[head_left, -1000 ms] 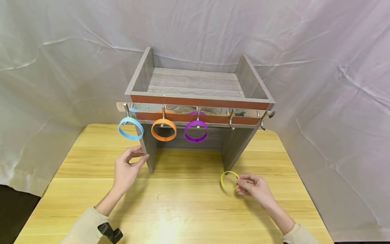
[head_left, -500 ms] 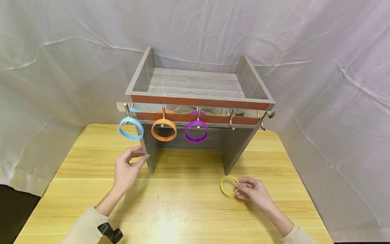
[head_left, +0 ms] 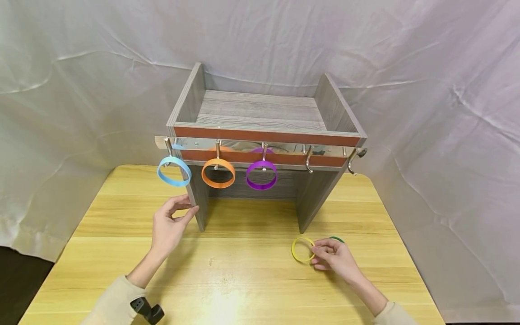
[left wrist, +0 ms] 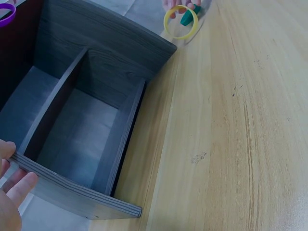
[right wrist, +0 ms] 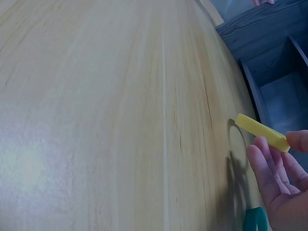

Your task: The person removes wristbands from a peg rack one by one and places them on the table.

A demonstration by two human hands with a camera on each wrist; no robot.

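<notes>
My right hand (head_left: 335,259) pinches a yellow wristband-like ring (right wrist: 262,131) between thumb and fingers, held just above the table near the rack's right leg. Behind that hand a green ring (right wrist: 255,219) lies on the table, mostly hidden in the head view. With thumb and fingers my left hand (head_left: 168,225) grips the front edge of the left side panel of a grey wooden rack (head_left: 260,108). On the rack's hooks hang a light blue ring (head_left: 174,171), an orange ring (head_left: 218,173) and a purple ring (head_left: 262,175). The two right hooks (head_left: 309,160) carry nothing.
The rack stands toward the back of a wooden table (head_left: 243,280). A metal strip (head_left: 284,147) with protruding hooks runs along its front. Silvery cloth (head_left: 430,135) hangs behind and on both sides. A black device (head_left: 147,310) sits on the left sleeve.
My right hand with the yellow ring has shifted slightly down and left, bringing the green ring's edge into sight behind it. My left hand holds still on the panel.
</notes>
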